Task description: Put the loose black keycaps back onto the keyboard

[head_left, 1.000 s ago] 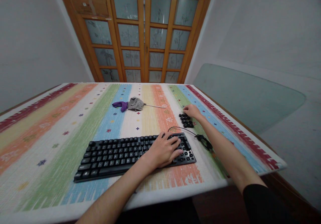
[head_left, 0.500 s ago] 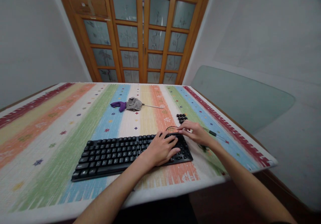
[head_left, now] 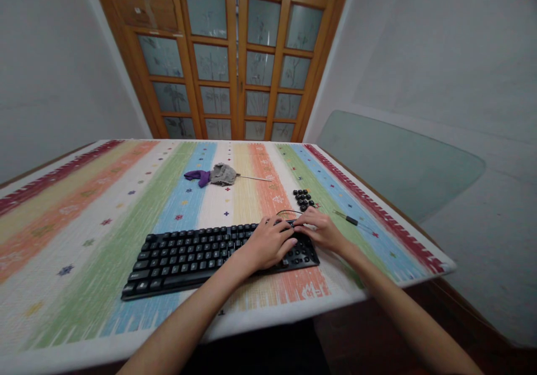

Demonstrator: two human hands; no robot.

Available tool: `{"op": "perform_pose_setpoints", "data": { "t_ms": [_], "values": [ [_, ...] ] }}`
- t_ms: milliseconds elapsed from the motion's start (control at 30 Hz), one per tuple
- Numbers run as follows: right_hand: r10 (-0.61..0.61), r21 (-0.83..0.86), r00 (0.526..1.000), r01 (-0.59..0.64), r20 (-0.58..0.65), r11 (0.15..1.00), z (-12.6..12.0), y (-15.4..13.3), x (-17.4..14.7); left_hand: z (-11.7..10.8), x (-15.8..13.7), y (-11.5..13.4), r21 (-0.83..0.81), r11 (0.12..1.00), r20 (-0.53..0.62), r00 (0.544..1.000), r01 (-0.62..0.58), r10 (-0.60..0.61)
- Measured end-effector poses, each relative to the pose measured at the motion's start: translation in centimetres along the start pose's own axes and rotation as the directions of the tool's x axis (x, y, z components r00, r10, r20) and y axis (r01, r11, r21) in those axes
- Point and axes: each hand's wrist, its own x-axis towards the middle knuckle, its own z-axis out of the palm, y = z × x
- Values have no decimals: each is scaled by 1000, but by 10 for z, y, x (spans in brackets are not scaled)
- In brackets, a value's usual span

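Observation:
A black keyboard (head_left: 184, 257) lies on the table, its right end partly covered by both hands. My left hand (head_left: 272, 243) rests over the keyboard's right part, fingers extended and thumb held apart. At the upper right corner, my right hand (head_left: 321, 228) has thumb and fingertips brought together against the keyboard; whatever is between them is hidden. Several keys around the number pad appear to lack caps. Loose black keycaps (head_left: 302, 198) sit in a small group just beyond the right hand. A thin black cable (head_left: 287, 211) curves behind the keyboard.
A tool with a dark handle (head_left: 351, 220) lies right of the keycaps. Farther back are a grey cloth (head_left: 223, 174) with a purple part and a thin rod (head_left: 254, 178). A striped tablecloth (head_left: 104, 252) covers the table. A glass panel (head_left: 398, 162) leans by the right wall.
My right hand has moved slightly left and down, closer onto the keyboard's upper right corner. My left hand stays on the keyboard. The view has shifted a little.

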Motion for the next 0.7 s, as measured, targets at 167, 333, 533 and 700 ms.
{"op": "perform_pose_setpoints", "data": {
  "t_ms": [167, 333, 533, 700],
  "values": [
    [-83, -13, 996, 84, 40, 996, -5, 0, -2, 4, 13, -7, -146, 986, -41, 995, 84, -91],
    [-40, -56, 993, 46, 113, 997, -12, -6, -4, 7, 20, -8, -189, 976, -63, 991, 108, -121],
    [18, -63, 990, -9, 142, 998, -13, -6, -2, 13, 26, -10, -219, 973, -99, 990, 74, -98],
    [47, -39, 985, -41, 167, 998, -16, -7, 1, 15, 27, -12, -291, 954, -124, 986, 73, -114]
  ]
}}
